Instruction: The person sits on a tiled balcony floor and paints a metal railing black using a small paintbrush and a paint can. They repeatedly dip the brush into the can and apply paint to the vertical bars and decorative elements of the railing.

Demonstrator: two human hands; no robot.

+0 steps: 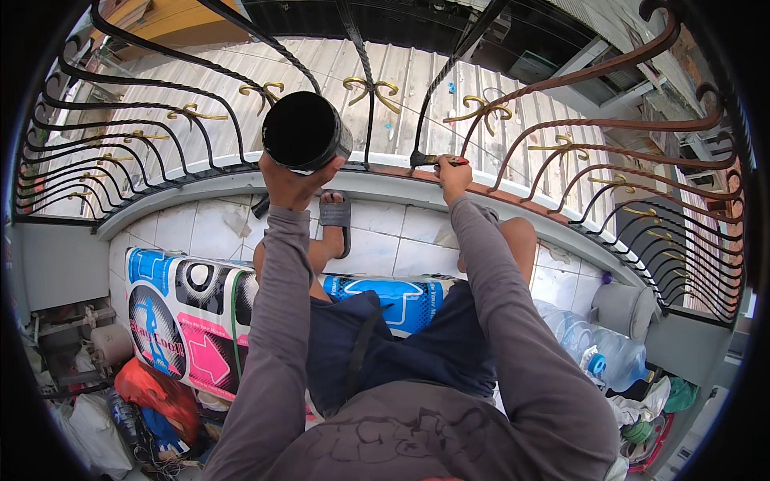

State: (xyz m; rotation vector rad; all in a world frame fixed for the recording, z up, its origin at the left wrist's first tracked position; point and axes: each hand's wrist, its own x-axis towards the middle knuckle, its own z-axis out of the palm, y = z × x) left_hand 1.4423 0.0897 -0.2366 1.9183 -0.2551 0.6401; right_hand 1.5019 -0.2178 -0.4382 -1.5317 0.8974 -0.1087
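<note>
My left hand (290, 184) is wrapped round a can (301, 131) and holds it up near the railing, its dark opening facing me. Paint looks black inside, though how full it is I cannot tell. In my right hand (454, 178) is a paintbrush (430, 159) with a reddish handle, gripped between the fingers. Its dark bristles touch or nearly touch the foot of a twisted bar of the metal railing (368, 120). Bars left of the brush are black; several just right of it are reddish brown, as is the bottom rail (513, 197) there. Gold-coloured scrolls (377, 94) sit on the bars.
Between my legs and the railing runs a white tiled floor (373, 228) with a low ledge. Under me lies a long printed cushioned seat (210, 321). Large clear plastic bottles (605, 357) lie at right. Bags, including a red one (156, 393), crowd the lower left. Beyond is a corrugated roof (409, 84).
</note>
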